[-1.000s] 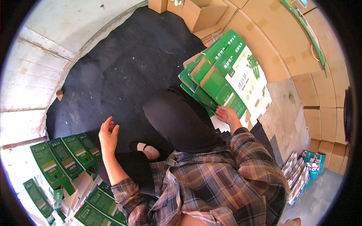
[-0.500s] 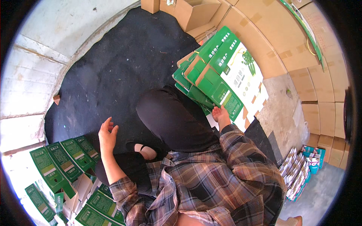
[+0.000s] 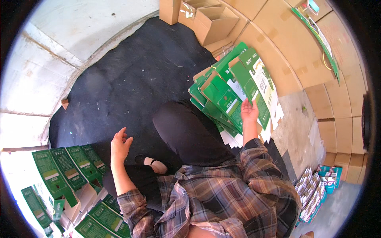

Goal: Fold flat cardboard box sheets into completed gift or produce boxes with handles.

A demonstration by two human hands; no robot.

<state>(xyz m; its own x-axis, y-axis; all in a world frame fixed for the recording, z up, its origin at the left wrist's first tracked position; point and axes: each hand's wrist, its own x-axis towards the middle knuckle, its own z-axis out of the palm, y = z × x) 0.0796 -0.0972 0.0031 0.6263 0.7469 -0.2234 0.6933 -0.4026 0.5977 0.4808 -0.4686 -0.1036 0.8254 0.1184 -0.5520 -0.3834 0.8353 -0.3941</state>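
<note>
Right hand (image 3: 249, 111): fingers at the near edge of the top carton (image 3: 243, 75); you may be gripping it, but the view can't settle that.
Left hand (image 3: 120, 146): open, empty, over the black mat (image 3: 131, 79).
Top carton: askew on the green stack (image 3: 216, 93); you seem to be separating it, which calls for a sure pinch.
Knee (image 3: 174, 123): between left hand and stack.
Around: brown boxes (image 3: 274, 43) beyond the stack, green cartons (image 3: 50, 170) at your left.

Prob. pkg. workshop: stacked ctns (image 3: 278, 39), green boxes (image 3: 222, 97)
</note>
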